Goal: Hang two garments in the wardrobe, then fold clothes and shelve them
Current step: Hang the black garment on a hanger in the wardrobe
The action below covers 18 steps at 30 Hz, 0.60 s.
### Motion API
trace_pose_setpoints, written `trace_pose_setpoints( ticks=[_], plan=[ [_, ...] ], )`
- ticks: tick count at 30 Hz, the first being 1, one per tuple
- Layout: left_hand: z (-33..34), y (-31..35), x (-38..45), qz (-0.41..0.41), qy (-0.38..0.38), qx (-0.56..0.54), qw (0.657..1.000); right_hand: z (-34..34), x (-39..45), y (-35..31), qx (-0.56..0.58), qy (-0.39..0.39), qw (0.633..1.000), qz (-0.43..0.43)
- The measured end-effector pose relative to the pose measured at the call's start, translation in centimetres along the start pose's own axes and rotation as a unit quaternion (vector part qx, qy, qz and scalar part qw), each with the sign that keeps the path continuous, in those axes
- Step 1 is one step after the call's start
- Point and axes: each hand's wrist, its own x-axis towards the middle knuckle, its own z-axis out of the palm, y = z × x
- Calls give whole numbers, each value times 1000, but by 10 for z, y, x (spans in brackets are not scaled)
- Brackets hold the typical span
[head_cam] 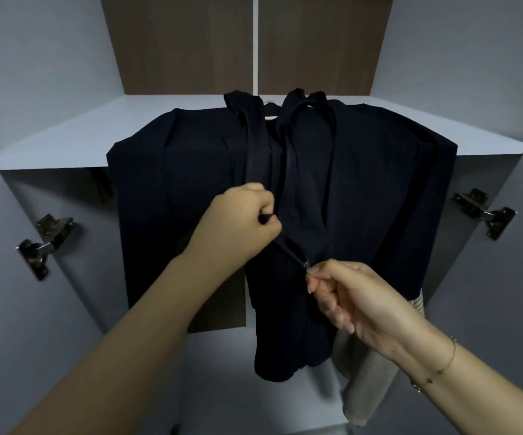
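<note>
A: What are the fingers doing?

B: The right hand (348,296) pinches the zip pull (306,265), thumb and forefinger closed on it. The left hand (241,224) is curled tight on the dark front edge just above, holding the cloth taut.

A: And the garment itself?

B: A dark jacket (285,171), hanging in the open wardrobe in front of the shelf (65,146). Its shoulders cover the middle of the shelf's front edge, and the collar sits near the back wall. I can't make out the hanger or rail.

A: Anything beside it?

B: A pale, finely striped garment (370,372) hangs lower right, partly behind the jacket. How it is hung is hidden.

A: So how far along is this?

B: I'd judge the hanging part nearly done: both pieces seem to be up, and the zip is only started at the bottom. Folding and shelving look untouched, since the bare part of the shelf shows no folded clothes.
</note>
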Motion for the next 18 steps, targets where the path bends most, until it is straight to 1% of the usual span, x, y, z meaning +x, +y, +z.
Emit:
trace_pose_setpoints(
  ticks=[1,2,5,6,7,8,10,11,12,13,15,16,17,18],
  plan=[
    [0,-2,3,-17,16,7,1000,0,0,1,-3,-2,1000,-7],
    [1,-4,5,-25,16,17,999,0,0,2,-6,-7,1000,-16],
    [1,-4,6,-16,-6,36,999,0,1,2,-8,-24,999,-29],
    [0,-2,3,-10,1,28,1000,-1,2,1,-5,-27,999,-28],
    [0,0,-1,-3,31,-2,1000,-1,3,0,-1,-27,999,-27],
    [1,3,-7,4,77,-46,996,-2,3,-1,3,-26,999,-26],
    [3,9,-24,23,179,-124,976,-5,5,-5,11,-25,999,-19],
    [6,9,-33,27,211,-133,968,-6,6,-8,18,-26,999,-13],
    [11,9,-42,23,216,-134,967,-8,7,-10,25,-29,999,-7],
    [16,8,-49,11,189,-142,972,-9,9,-13,30,-32,999,1],
    [28,6,-60,-22,64,-177,982,-10,12,-16,30,-37,999,15],
    [34,7,-64,-36,0,-191,981,-10,13,-17,27,-41,999,21],
    [41,8,-68,-44,-38,-195,979,-10,14,-18,23,-47,998,27],
    [46,9,-70,-41,-49,-193,979,-10,14,-19,21,-53,998,31]
  ],
)
